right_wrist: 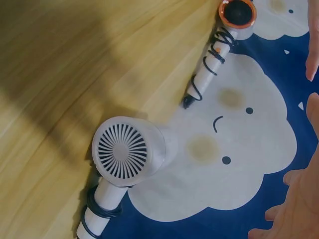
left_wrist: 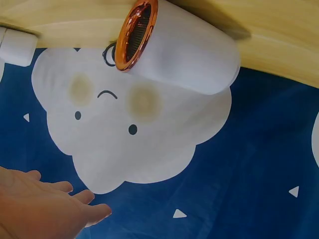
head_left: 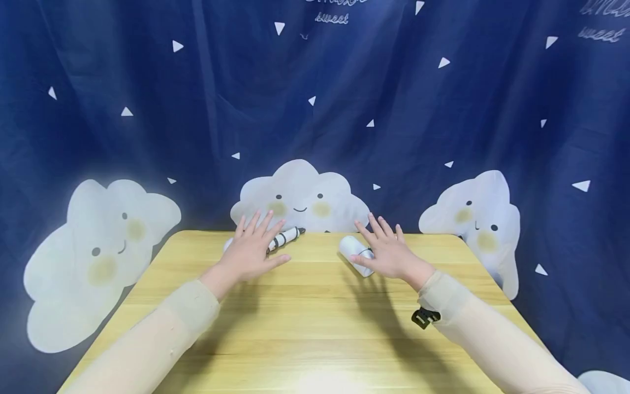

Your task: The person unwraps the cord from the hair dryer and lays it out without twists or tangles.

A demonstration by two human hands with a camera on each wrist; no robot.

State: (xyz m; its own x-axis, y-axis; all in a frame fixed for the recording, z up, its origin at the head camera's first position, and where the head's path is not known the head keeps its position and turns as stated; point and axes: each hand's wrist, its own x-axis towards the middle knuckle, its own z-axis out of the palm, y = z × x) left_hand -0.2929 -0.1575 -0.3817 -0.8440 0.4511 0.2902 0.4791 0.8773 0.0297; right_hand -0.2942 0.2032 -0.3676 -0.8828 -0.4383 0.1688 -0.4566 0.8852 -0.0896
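Two white hair dryers lie near the far edge of the table. My left hand (head_left: 248, 253), fingers spread, is held over the left hair dryer (head_left: 286, 238) and hides much of its body. The left wrist view shows that dryer's barrel (left_wrist: 187, 50) with a shiny copper-orange ring, and my left hand (left_wrist: 45, 204) apart from it. Fingers also spread, my right hand (head_left: 391, 256) overlaps the right hair dryer (head_left: 350, 249) in the head view. In the right wrist view its round slotted grille (right_wrist: 122, 149) faces up, and black cord winds around both handles. Neither hand grips anything.
The light wooden table (head_left: 305, 317) ends just behind the dryers. Beyond that edge hangs a dark blue curtain (head_left: 275, 126) printed with white clouds and triangles. A black strap (head_left: 425, 317) sits by the right sleeve cuff.
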